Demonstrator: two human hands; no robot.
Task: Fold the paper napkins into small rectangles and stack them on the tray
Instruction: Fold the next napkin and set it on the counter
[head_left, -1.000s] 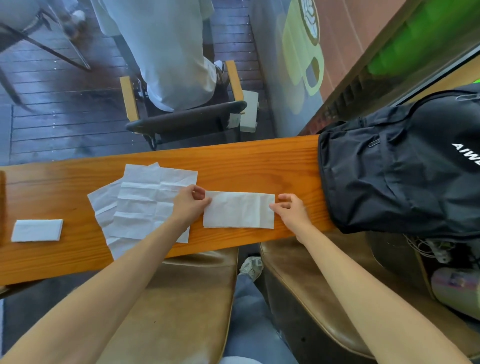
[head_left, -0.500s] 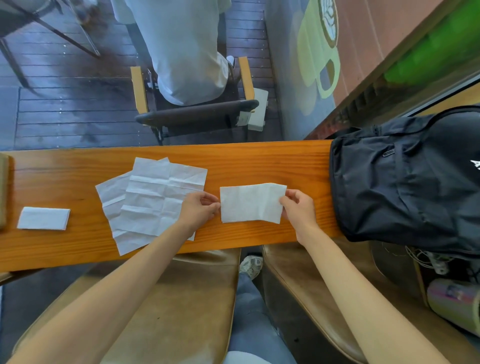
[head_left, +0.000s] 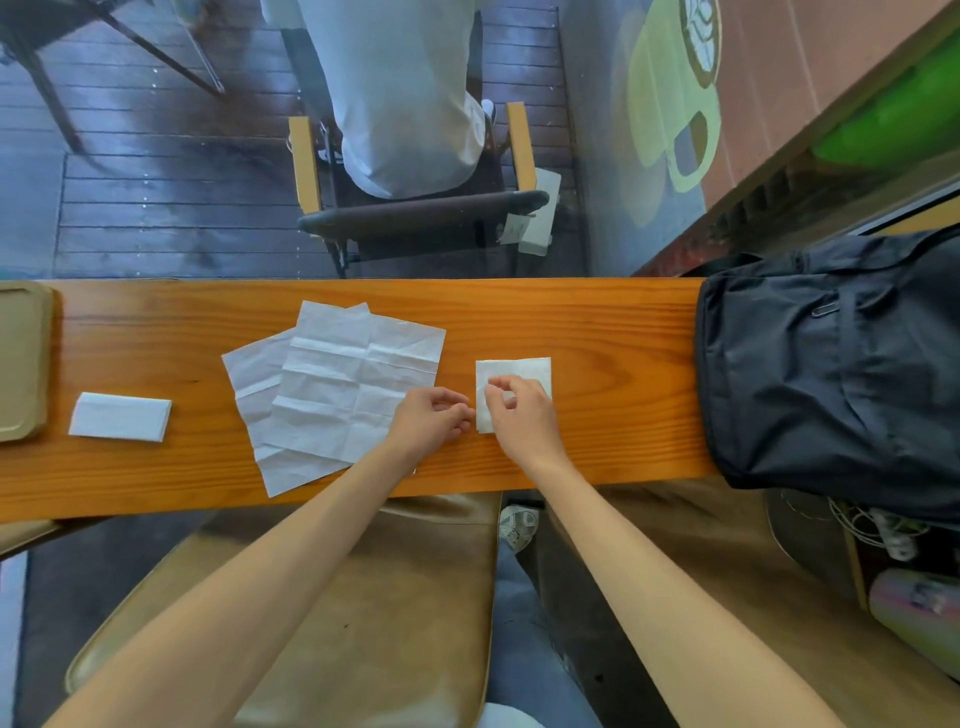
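Both hands are working at the near edge of the table (head_left: 597, 322). Right hand (head_left: 522, 415) is lying on the small folded napkin (head_left: 519, 370), thumb and fingers pinching its left part — left hand (head_left: 428, 423) is just beside it, fingers curled and touching its left edge. Unfolded napkins (head_left: 337, 384) are lying to the left; another folded one (head_left: 119, 417) is near the tray (head_left: 21, 358).

arms: bare, no sleeves | left hand (head_left: 434, 423), right hand (head_left: 522, 415): ungloved | legs: blue trousers (head_left: 519, 623)
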